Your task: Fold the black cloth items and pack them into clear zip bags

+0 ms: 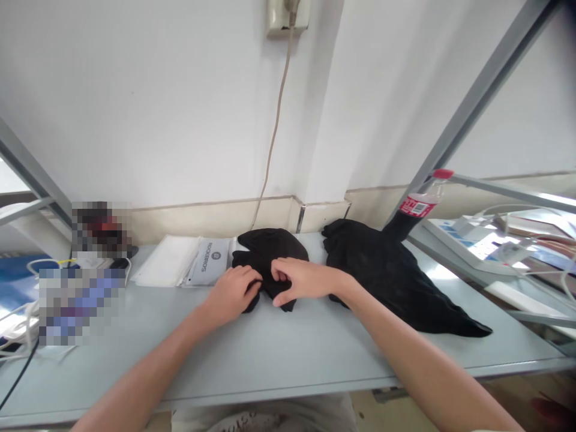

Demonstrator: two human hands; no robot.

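Note:
A crumpled black cloth (pixel 274 246) lies on the grey table in the middle of the view. My left hand (pixel 234 292) is closed on its left lower part, fingers curled over the fabric. From the right, my right hand (pixel 299 280) touches the same cloth, its thumb and fingers curved apart in a C shape with no fabric clearly pinched between them. Left of the cloth is a grey ROCKBROS package (pixel 208 261), beside a stack of whitish translucent bags (pixel 166 261). A larger black cloth (pixel 387 270) is spread to the right, past my right wrist.
A dark-drink bottle (pixel 418 207) with a red cap stands behind the larger cloth. Metal frame posts rise on both sides. Cables and blurred items lie at the left; a white power strip (pixel 472 246) and other things are at the right. The wall (pixel 202 120) is behind.

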